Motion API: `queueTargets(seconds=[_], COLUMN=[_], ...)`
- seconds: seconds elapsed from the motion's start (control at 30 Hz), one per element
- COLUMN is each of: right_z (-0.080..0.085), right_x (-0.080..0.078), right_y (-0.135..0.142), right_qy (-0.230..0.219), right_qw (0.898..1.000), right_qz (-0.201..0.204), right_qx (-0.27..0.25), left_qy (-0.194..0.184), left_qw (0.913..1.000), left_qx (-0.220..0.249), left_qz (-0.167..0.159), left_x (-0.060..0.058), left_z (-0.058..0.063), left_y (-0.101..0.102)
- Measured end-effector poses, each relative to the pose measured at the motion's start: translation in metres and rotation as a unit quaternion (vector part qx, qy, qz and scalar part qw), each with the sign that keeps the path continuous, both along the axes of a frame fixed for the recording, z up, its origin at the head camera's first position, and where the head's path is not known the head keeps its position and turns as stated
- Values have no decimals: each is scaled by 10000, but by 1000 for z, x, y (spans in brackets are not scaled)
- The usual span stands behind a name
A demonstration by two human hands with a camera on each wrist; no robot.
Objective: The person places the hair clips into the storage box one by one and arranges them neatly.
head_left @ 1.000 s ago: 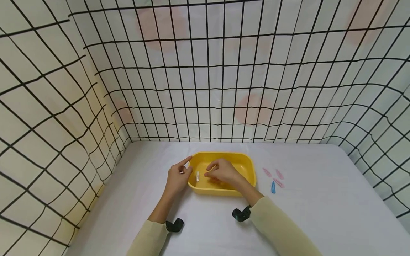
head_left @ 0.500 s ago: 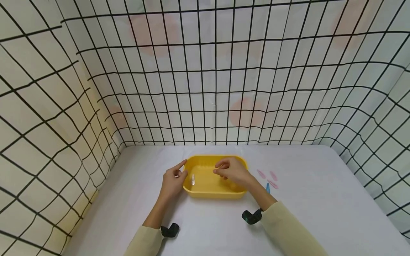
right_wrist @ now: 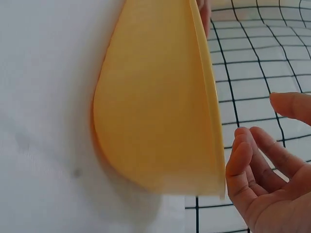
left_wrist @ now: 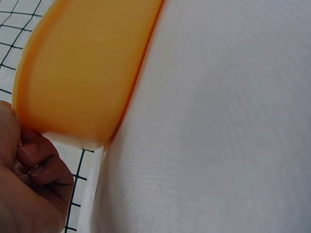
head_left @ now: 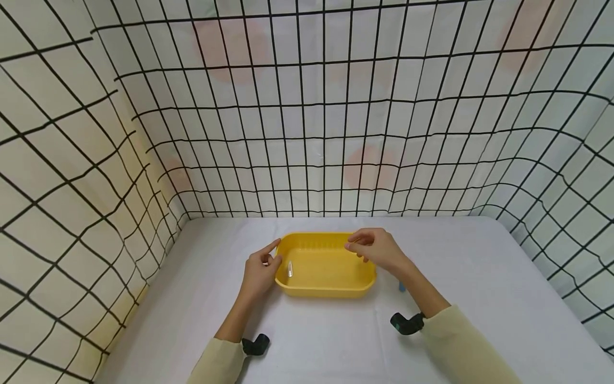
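A yellow plastic tray (head_left: pixel 326 293) stands on the white-covered table, with one silver snap hair clip (head_left: pixel 290 269) lying inside near its left end. My left hand (head_left: pixel 257 274) holds the tray's left end, thumb and index finger at the rim; in the left wrist view its other fingers curl against the outer wall. Over the tray's back right corner hovers my right hand (head_left: pixel 379 250), fingers loosely bent. The right wrist view shows this hand (right_wrist: pixel 272 179) beside the rim, no clip visible in it. Part of a blue hair clip (head_left: pixel 402 286) shows beneath the right forearm.
A black wire grid (head_left: pixel 323 133) rises behind the table and along both sides, backed by pale cloth. Dark wrist cameras (head_left: pixel 406 324) stick out from both cuffs. White cloth (head_left: pixel 316 341) covers the table in front of the tray.
My right hand has moved right from beside the silver clip to the tray's right rim, its arm now hiding the pink clips on the table. The left hand stays at the rim.
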State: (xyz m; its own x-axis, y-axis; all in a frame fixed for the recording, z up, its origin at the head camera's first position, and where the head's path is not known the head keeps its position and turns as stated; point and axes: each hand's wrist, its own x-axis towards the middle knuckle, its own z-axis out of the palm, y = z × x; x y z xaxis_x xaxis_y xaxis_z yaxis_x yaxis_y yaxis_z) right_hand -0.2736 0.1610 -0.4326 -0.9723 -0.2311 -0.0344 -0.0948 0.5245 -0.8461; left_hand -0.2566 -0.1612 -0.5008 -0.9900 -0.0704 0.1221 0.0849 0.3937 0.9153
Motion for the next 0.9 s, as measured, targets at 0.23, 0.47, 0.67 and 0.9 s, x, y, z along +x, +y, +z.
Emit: queueTargets(seconds=[0.23,0.47,0.67,0.9], right_z=[-3,-15,-27,-41], right_x=[1,0,0,0], right_y=[35,74,100,118], right_qy=[-14,159,64,62], right_qw=[9989,9967,9950,9917], right_qz=[-471,-686,-829,-1027], right_qx=[61,412,558,776], left_qy=[-7,16,73,22], left_qw=[10000,10000,9999,9999], left_qx=[-24,-72,-122,-114], left_qz=[12,45,72,119], left_x=[0,0,-1,0], left_z=[0,0,0,-1], left_y=[0,1,2,3])
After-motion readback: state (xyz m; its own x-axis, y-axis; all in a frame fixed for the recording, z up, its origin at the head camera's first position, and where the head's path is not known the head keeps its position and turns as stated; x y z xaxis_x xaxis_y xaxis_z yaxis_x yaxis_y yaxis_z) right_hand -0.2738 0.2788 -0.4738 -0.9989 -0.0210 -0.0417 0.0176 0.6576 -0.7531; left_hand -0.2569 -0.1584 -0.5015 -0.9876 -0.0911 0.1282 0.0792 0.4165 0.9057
